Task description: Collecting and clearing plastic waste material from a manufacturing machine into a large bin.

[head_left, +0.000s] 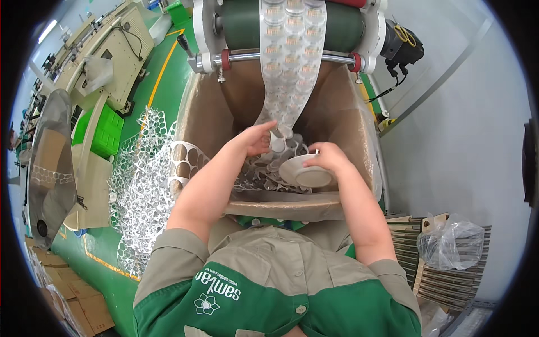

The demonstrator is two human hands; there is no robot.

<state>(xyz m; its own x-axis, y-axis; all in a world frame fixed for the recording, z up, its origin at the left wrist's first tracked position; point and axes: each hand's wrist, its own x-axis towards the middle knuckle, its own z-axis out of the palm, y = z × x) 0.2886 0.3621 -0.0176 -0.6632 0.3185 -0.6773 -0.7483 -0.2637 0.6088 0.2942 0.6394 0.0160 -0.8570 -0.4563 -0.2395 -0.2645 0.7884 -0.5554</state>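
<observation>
A long printed web (292,62) with rows of round cut-outs hangs from a dark green roller (241,25) into a large lined carton (269,210). My left hand (258,139) is beside the lower left edge of the web, index finger stretched out toward it and the other fingers partly bent. Whether it touches the web I cannot tell. My right hand (330,157) grips the rim of a shallow white bowl (309,173), tilted over the carton. Below both hands lies punched-out scrap (261,174), partly hidden by the bowl and my arms.
White lattice scrap (143,191) is heaped on the green floor left of the carton. Beyond it stand a green crate (98,132) and beige machinery (120,56). Cardboard boxes (78,297) lie lower left. A slatted rack (449,281) with a clear plastic bag (452,241) stands right.
</observation>
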